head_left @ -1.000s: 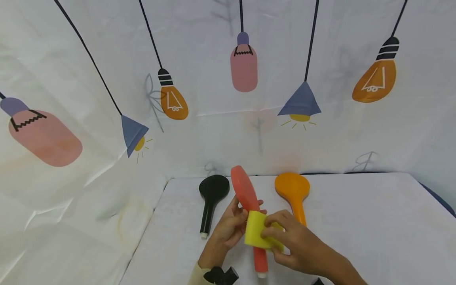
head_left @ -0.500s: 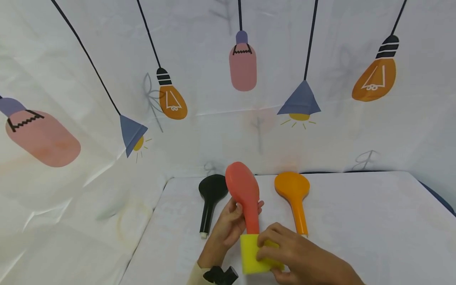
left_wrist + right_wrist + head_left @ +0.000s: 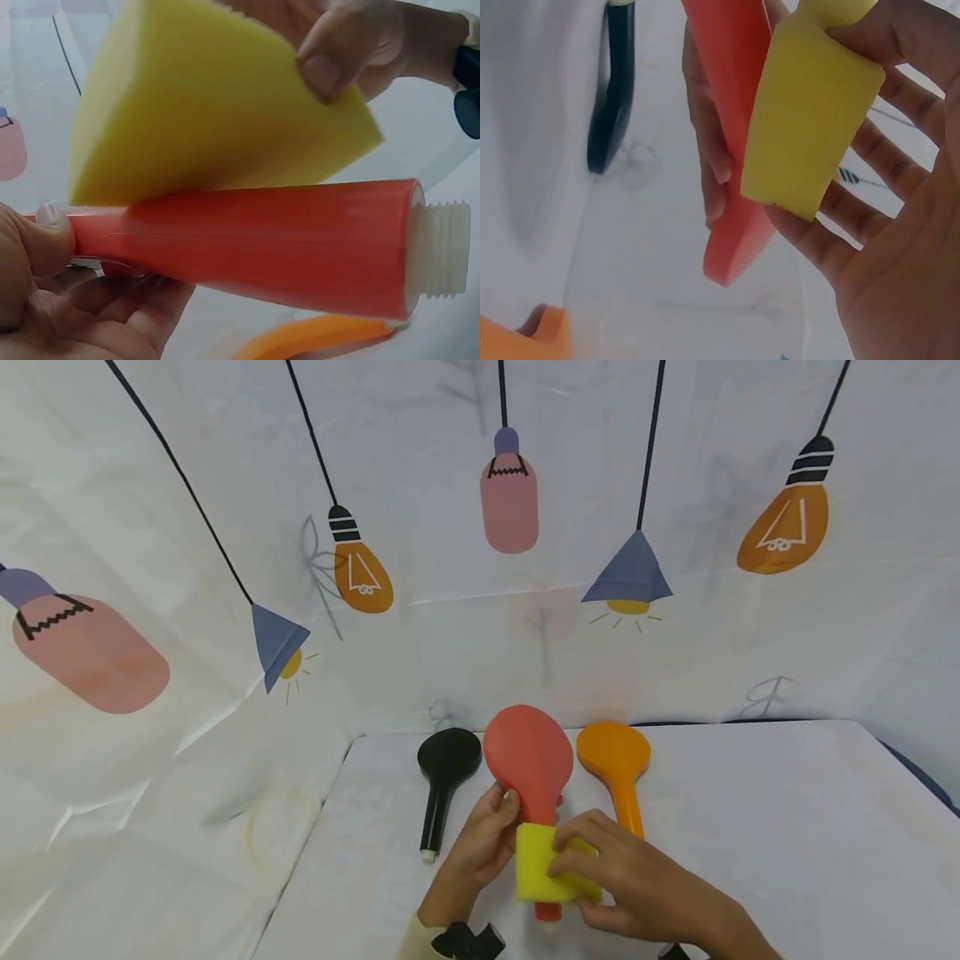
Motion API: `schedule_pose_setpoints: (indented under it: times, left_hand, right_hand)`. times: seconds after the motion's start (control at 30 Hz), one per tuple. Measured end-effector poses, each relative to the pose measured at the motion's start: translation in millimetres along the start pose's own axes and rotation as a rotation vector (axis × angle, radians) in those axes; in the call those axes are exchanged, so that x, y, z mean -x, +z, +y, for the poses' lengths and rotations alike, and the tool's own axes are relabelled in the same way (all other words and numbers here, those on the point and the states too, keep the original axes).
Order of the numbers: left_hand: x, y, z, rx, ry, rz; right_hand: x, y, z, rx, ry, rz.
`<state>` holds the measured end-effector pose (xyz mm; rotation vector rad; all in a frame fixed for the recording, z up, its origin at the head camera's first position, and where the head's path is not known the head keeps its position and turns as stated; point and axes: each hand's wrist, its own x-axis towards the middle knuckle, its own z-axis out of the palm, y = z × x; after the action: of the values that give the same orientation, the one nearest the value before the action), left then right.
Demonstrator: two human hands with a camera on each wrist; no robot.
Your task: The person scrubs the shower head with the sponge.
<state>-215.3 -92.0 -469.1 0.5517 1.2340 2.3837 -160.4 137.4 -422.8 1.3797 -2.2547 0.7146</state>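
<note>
In the head view my left hand (image 3: 480, 842) holds a red handheld shower head (image 3: 528, 753) around its neck, round head up and handle pointing down. My right hand (image 3: 641, 887) pinches a yellow sponge (image 3: 538, 865) between thumb and fingers. The sponge lies across the lower handle and hides part of it. Seen from the left wrist, the sponge (image 3: 195, 112) touches the top of the red handle (image 3: 285, 244), and a whitish threaded end (image 3: 444, 249) sticks out bare. The right wrist view shows the sponge (image 3: 810, 112) alongside the handle.
A black shower head (image 3: 448, 758) lies on the white table (image 3: 765, 827) to the left, an orange one (image 3: 613, 753) to the right. Behind the table hangs a white sheet (image 3: 450, 652) printed with lamps. A second sheet side rises at the left.
The sponge has slid down to the handle's end and come partway back up. The red shower head has turned from edge-on to show its broad round face. Black and orange ones stayed put.
</note>
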Motion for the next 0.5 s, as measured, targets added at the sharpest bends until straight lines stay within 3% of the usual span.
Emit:
schedule_pose_setpoints:
  times: [0.2, 0.5]
  left_hand:
    - [-0.3, 0.1, -2.2, -0.014, -0.041, -0.073]
    - [-2.6, 4.4, -6.0, -0.077, -0.008, -0.285]
  right_hand:
    - [3, -5, 11, 0.108, 0.094, 0.058]
    - [7, -13, 28, 0.218, 0.257, 0.190]
